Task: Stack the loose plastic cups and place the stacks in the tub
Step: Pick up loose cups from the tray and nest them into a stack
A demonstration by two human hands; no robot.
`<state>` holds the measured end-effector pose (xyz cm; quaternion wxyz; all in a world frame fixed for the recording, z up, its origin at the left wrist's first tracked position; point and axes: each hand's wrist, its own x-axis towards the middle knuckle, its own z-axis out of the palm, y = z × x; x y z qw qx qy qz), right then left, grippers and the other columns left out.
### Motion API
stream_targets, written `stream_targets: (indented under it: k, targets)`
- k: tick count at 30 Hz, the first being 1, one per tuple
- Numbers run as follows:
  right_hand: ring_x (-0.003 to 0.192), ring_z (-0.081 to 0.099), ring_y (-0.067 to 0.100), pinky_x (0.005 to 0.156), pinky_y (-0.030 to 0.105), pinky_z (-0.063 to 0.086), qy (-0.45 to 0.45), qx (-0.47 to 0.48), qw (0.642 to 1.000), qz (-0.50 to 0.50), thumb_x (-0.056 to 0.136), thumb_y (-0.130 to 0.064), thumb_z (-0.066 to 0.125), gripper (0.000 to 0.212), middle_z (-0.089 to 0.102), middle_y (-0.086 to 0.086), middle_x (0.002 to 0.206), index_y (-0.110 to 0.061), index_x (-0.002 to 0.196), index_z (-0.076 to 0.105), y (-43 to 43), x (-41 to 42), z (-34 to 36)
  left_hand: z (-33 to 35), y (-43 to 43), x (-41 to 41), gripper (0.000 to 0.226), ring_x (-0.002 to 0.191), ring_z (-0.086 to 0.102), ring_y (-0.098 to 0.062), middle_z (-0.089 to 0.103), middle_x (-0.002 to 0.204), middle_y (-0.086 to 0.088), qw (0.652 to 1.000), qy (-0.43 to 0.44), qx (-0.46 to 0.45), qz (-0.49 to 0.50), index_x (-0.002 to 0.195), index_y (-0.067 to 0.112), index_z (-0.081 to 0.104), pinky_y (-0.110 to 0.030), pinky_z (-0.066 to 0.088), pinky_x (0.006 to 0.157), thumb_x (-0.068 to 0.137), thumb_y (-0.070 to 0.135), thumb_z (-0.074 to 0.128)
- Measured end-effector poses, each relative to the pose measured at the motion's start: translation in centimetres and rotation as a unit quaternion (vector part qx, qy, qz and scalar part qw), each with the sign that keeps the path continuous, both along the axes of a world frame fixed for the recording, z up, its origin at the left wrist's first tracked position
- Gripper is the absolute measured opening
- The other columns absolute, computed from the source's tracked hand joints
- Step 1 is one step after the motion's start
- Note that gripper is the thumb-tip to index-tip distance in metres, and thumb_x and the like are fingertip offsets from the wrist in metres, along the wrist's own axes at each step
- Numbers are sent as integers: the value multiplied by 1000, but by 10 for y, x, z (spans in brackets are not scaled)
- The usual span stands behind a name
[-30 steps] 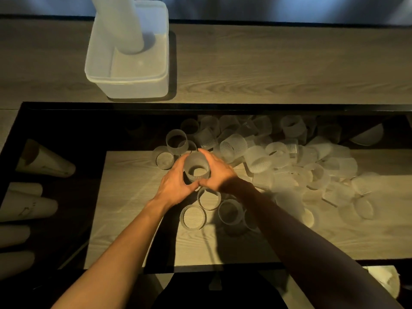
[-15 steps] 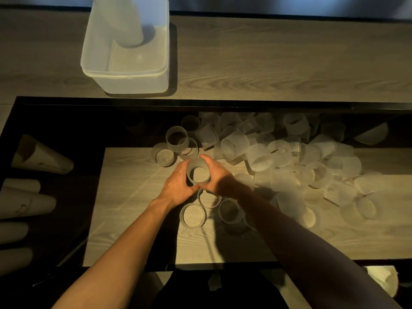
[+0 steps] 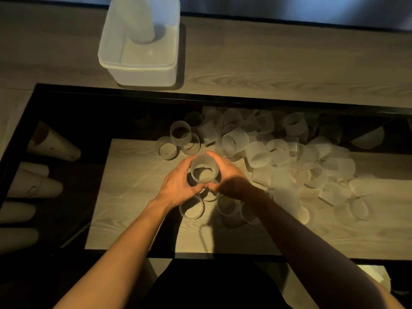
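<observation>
A ribbed cup (image 3: 204,169) is grasped between the left hand (image 3: 178,185) and right hand (image 3: 229,177) above the desk (image 3: 138,197); both grips are curled around it.

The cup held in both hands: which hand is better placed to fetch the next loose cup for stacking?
Probably the right hand: the pile of loose cups spreads on its side, close by, so the left hand could hold the cup alone.
</observation>
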<state>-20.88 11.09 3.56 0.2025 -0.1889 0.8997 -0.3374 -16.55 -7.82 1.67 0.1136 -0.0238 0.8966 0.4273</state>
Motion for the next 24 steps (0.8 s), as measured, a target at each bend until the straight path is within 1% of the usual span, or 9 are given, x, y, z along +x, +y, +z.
stream_targets:
  k: [3,5,8,10,12,14,17,20,24]
  targets:
    - [142,40,18,116,43,39,-6,0,1000,15,74,-41,83,101,42,1,155,-27,156,24,13,14,7,7,8,17,91,127,50,-11,51,143,7,1000,5,-4,-8,144,33,36,-42,47,107,69,48,86]
    - [143,38,17,118,33,33,-9,7,1000,16,76,-40,84,101,40,1,157,-25,157,24,18,23,10,9,14,27,89,124,51,-9,52,141,8,1000,-3,-1,-5,143,35,36,-39,47,105,70,47,86]
    - [141,41,16,109,22,28,-19,18,1000,16,77,-39,84,101,43,2,155,-22,157,25,24,32,10,8,22,37,92,126,51,-10,51,142,8,1000,-18,0,-6,145,33,35,-37,46,107,70,47,86]
    - [141,42,16,108,18,26,-19,16,1000,16,78,-37,85,101,43,2,155,-20,157,24,26,35,6,4,26,40,94,125,50,-10,51,142,8,999,-32,5,-6,145,34,33,-36,45,107,69,51,85]
    - [141,41,18,112,22,28,-26,16,999,15,77,-35,85,103,42,4,156,-18,158,24,27,35,5,2,27,39,94,123,51,-10,53,139,9,999,-47,10,-5,144,35,33,-35,45,105,68,58,83]
    - [140,44,20,116,31,34,-23,25,999,16,76,-36,86,103,45,7,154,-16,157,25,27,36,0,0,28,38,93,121,51,-8,54,137,9,999,-51,5,-7,142,36,34,-35,46,104,67,60,82]
    - [129,54,25,110,43,45,-10,35,999,19,73,-38,87,99,55,9,143,-14,152,34,28,37,-10,-6,29,39,85,114,51,-3,55,131,15,999,-50,-9,-13,139,38,36,-28,46,99,70,53,84]
    - [124,56,32,107,45,46,4,49,998,39,70,-31,89,95,58,17,138,-2,147,41,28,37,-21,-14,31,42,80,111,54,-5,52,127,17,998,-62,-15,-14,136,37,38,-25,46,93,72,48,85]
    - [112,61,31,100,38,42,14,72,996,48,72,-28,85,89,64,13,126,-4,147,43,23,35,-31,-25,35,40,79,100,64,-15,63,114,8,996,-84,-18,-12,133,39,33,-39,56,89,72,45,84]
